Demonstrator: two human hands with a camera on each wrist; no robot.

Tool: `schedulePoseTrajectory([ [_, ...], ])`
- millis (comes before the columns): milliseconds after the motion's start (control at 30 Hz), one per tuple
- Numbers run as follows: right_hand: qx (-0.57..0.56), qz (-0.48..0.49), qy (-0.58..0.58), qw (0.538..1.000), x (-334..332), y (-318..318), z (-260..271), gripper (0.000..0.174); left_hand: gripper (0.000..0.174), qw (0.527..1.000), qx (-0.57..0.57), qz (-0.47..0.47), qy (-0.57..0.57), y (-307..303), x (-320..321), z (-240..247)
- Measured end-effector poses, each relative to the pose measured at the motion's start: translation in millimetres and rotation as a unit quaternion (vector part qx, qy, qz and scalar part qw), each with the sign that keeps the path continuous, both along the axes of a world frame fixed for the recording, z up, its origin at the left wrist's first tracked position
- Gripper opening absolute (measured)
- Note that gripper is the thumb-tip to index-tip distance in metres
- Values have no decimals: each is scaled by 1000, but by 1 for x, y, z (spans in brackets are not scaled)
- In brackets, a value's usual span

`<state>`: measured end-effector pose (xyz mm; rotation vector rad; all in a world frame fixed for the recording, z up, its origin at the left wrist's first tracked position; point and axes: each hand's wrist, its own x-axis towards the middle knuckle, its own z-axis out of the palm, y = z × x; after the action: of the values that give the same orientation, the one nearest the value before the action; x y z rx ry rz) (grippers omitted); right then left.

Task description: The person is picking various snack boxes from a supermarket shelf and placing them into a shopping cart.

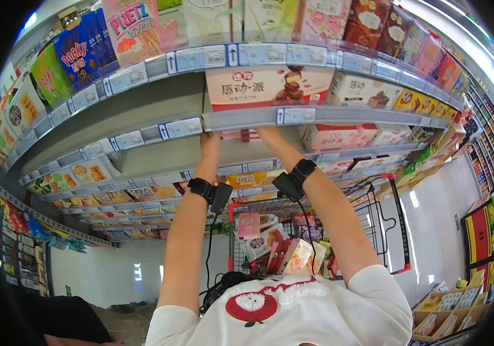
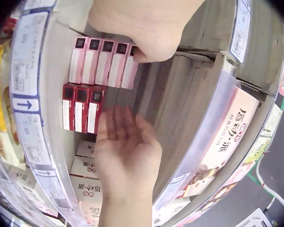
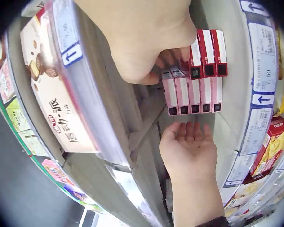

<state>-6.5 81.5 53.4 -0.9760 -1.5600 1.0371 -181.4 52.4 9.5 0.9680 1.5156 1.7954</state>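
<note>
Between my two hands on a shelf stand small boxes side by side, several pink boxes next to three red boxes. My left hand is at the outer end of the pink row, palm turned up with relaxed fingers. In the left wrist view its thumb tip overlaps the last pink box. Beside the red row is my right hand, its palm facing up and its fingers reaching inward, one finger at the nearest red box. The head view shows both hands mostly hidden under the shelf edge above.
A large white and red carton stands on the shelf above. Pink and white cartons are to the right on the same level. Below me is a shopping cart holding several packages. Price-label strips edge the shelves.
</note>
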Motion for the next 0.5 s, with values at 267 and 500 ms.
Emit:
schedulePoseTrajectory([
  [267,2,-14,-10,1000,-34,23,-13,33,37,969,-17,-56,240,22,-12,3],
  [500,61,-58,-43,996,-44,21,-14,34,35,972,18,13,234,-3,-6,19],
])
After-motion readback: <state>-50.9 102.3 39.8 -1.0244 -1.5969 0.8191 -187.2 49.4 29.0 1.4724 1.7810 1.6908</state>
